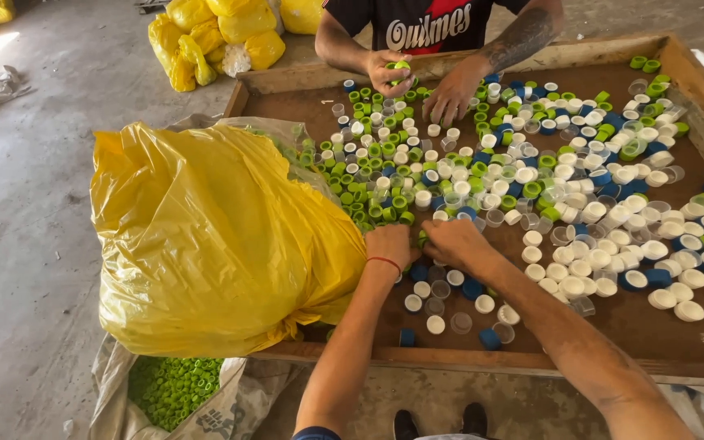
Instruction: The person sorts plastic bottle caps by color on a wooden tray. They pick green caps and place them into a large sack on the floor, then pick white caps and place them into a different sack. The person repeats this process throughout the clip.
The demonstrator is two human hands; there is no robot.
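Observation:
A wide wooden tray (531, 358) holds several loose bottle caps (531, 179) in white, green, blue and clear plastic. My left hand (389, 247), with a red thread at the wrist, rests closed on the tray beside a big yellow plastic bag (205, 236). My right hand (454, 243) lies next to it, fingers curled over green caps at the near edge of the pile. What either hand holds is hidden. Across the tray another person's hand (389, 73) grips green caps, and their other hand (450, 98) presses on the pile.
A white sack (173, 391) of green caps stands open on the floor below the yellow bag. More yellow bags (205, 37) lie on the concrete floor at the back left. My shoes (442, 424) show under the tray's near rim.

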